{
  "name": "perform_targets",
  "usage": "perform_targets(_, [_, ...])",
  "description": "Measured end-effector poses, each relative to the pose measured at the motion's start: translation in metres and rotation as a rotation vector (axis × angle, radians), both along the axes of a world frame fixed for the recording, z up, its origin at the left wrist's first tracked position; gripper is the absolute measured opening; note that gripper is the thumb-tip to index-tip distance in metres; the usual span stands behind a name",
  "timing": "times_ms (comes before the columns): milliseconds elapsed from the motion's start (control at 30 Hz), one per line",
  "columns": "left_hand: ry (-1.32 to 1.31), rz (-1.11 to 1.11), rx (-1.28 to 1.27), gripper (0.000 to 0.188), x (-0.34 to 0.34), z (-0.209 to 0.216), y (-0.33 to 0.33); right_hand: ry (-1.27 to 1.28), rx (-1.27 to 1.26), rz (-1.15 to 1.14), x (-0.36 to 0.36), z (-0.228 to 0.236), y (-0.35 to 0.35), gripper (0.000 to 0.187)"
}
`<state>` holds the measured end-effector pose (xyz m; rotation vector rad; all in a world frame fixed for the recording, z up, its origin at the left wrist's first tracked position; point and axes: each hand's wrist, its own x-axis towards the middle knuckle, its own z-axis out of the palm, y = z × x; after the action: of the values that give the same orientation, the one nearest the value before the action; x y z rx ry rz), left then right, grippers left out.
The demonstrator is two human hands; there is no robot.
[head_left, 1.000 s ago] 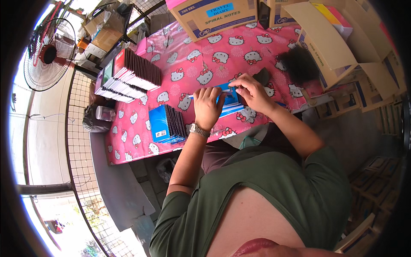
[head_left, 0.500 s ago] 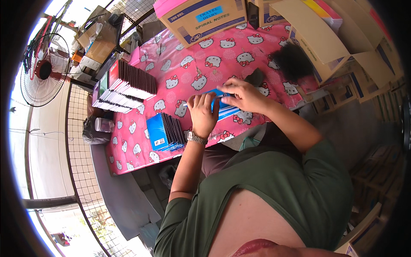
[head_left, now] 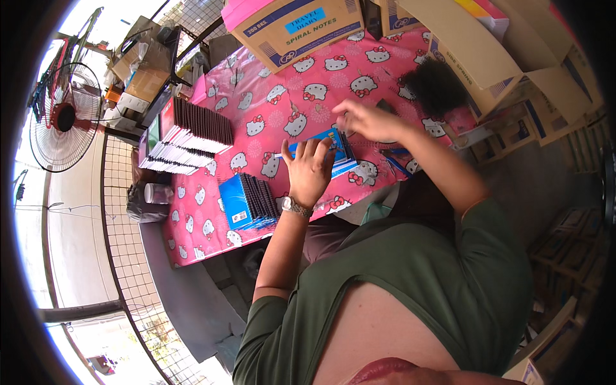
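Blue notebook (head_left: 342, 147) lay by worktop's (head_left: 218, 240) near edge

My left hand (head_left: 309, 163) rested over it, fingers bent and spread; whether they gripped, I couldn't tell. My right hand (head_left: 367, 122) hung above its far side, blurred, fingers loosely open. Leftward, near edge: blue notebook stack (head_left: 239, 200). Left edge: taller notebook stacks (head_left: 192, 135). Far edge: carton (head_left: 308, 37).

Far left: round wire-caged fan (head_left: 66, 118) with dark hub. Left: pale jar (head_left: 158, 193) beside dark plastic bag (head_left: 141, 208); wire-mesh panel (head_left: 125, 247) alongside. Far side: brown carton (head_left: 327, 40) bearing blue label. Far right: open carton (head_left: 471, 48), flaps spread.
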<state>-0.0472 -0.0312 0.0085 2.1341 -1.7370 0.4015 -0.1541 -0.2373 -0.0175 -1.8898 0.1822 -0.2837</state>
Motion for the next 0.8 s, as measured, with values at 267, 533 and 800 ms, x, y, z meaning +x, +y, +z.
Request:
perform_targets(267, [-0.064, 0.123, -0.037, 0.027, 0.007, -0.004, 0.008, 0.37, -0.618, -0.067, 0.001, -0.044, -0.065, 0.052])
perform_targets(533, [0.154, 0.054, -0.016, 0.03, 0.028, -0.009, 0.008, 0.206, 0.143, 0.572, 0.023, 0.046, -0.028, 0.05])
perform_targets(800, [0.325, -0.032, -0.103, 0.03, 0.04, 0.001, 0.012, 0.032, 0.732, 0.618, 0.022, 0.047, -0.026, 0.051])
